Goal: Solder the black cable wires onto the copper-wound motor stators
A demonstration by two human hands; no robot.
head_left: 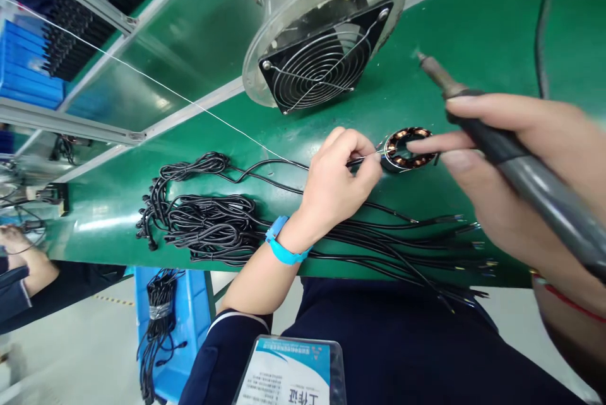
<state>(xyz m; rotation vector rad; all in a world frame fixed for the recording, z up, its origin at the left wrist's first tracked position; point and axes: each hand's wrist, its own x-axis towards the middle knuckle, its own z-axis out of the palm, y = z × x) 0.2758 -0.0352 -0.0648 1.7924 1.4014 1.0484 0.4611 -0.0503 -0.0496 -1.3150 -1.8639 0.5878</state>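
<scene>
In my closed left hand is the end of a black cable, pinched between thumb and fingertips beside a motor stator with copper windings. A thin white strand, resembling solder wire, runs from the upper left toward this hand. My right hand grips a soldering iron, its tip pointing up and left, away from the stator. One finger of that hand reaches to the stator's ring. What joins cable and stator is partly hidden by my left fingertips.
A fume extractor with a wire fan guard hangs above the stator. Coiled black cables lie on the green bench, stripped ends toward the right. A blue bin below holds bundled cables. Another person's arm is at far left.
</scene>
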